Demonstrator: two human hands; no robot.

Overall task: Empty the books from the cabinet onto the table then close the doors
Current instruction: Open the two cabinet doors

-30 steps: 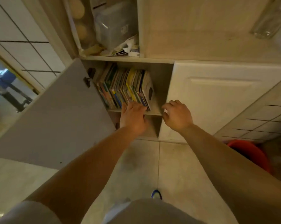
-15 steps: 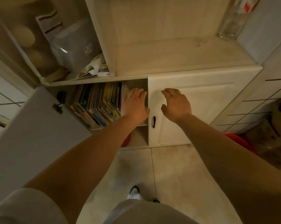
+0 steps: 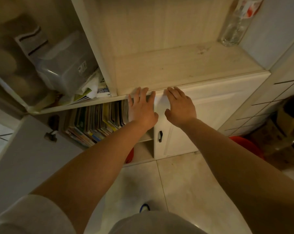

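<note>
A row of thin colourful books stands upright on the upper shelf of the low cabinet, behind the open left door. My left hand lies flat with spread fingers at the right end of the row, its fingertips at the cabinet's top edge. My right hand rests open against the upper left corner of the closed right door, above its black handle. Neither hand holds anything.
Above the cabinet, a wooden counter carries a clear plastic bottle at its back right. A plastic tub and papers fill the left shelf. A red basin and cardboard boxes sit on the tiled floor at right.
Both hands have risen from the shelf's front edge to the top of the cabinet. The view has tilted upward and the right door now appears shut.
</note>
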